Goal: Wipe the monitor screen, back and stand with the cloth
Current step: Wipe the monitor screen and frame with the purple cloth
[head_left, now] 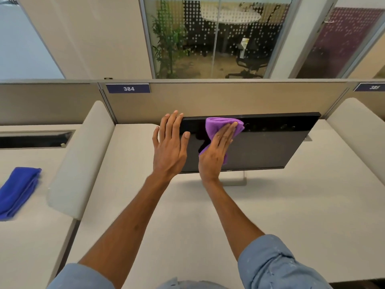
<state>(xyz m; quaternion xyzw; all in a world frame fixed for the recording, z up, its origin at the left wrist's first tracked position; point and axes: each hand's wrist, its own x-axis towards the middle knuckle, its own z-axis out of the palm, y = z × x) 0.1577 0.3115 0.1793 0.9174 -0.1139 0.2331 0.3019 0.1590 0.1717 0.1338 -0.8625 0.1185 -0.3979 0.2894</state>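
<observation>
Left hand (169, 147) flat, fingers (170, 124) spread, right hand (216, 151) pressing flat

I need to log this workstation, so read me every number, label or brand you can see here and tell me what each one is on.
"384": white digits on the dark blue plate on the desk partition.
"385": on the blue plate at right, slanted but legible.
Logo on the monitor bottom bezel: too small to read.

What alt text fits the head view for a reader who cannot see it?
A right hand presses a purple cloth flat against a dark monitor screen near its top edge, while the left hand steadies the monitor's left side. A folded blue cloth lies on the neighbouring desk.
</observation>
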